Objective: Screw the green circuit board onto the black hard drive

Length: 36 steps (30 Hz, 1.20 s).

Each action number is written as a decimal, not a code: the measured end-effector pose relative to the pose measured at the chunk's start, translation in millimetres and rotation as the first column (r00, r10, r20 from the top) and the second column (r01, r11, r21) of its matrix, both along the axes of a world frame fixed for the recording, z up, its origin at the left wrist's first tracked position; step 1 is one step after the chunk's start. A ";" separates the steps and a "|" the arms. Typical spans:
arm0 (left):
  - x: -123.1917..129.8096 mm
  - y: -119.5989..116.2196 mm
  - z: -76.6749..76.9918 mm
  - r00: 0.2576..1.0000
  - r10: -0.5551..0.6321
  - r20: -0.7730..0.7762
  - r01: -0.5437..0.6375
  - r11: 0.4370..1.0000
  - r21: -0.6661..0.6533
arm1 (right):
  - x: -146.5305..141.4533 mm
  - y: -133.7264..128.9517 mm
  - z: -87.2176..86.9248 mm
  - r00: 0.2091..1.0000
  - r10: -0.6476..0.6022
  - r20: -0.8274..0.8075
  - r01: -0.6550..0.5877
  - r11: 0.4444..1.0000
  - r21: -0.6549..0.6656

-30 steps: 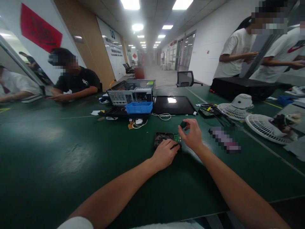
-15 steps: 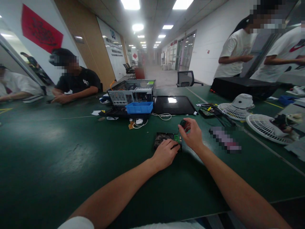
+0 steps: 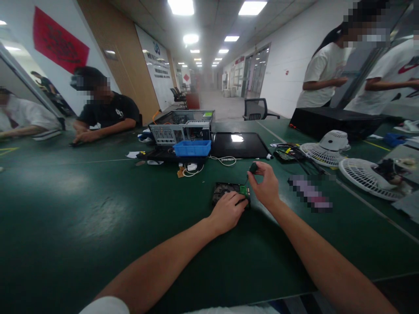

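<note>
A dark hard drive [image 3: 222,189] lies flat on the green table, its green circuit board [image 3: 243,190] facing up at the right end. My left hand [image 3: 228,211] rests over its near edge, fingers curled onto the drive and hiding part of it. Between the thumb and fingers of my right hand [image 3: 266,184] is a small screwdriver [image 3: 253,167] with a dark handle. Its thin shaft slants down to the circuit board; whether the tip sits in a screw is too small to tell.
Beyond the drive stand an open computer case [image 3: 183,126], a blue bin [image 3: 192,148] and a flat black panel [image 3: 240,145]. White cables [image 3: 225,160] lie nearby. To the right are fan parts [image 3: 363,176] and another circuit board [image 3: 288,155]. Other people are around the table.
The screwdriver handle has shifted very slightly up and to the right with my right hand. My left hand keeps its place on the hard drive.
</note>
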<state>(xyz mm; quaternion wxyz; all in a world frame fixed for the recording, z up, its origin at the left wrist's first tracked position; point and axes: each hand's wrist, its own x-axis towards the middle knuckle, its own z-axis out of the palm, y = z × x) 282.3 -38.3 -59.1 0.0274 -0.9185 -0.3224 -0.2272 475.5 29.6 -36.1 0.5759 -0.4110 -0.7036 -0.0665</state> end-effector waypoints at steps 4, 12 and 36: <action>0.6 0.3 -0.7 1.000 0.001 0.004 -0.001 1.000 0.010 | 2.7 -2.1 2.8 0.999 -0.003 0.045 0.002 1.000 0.026; -0.5 -1.6 2.3 1.000 -0.002 0.019 0.001 1.000 0.030 | 0.3 -2.2 4.1 0.998 0.042 0.050 -0.044 0.998 0.047; -0.6 -0.4 -0.3 1.000 0.006 0.013 -0.006 1.000 0.024 | 1.0 -8.7 9.0 0.998 0.010 0.060 -0.008 1.000 -0.028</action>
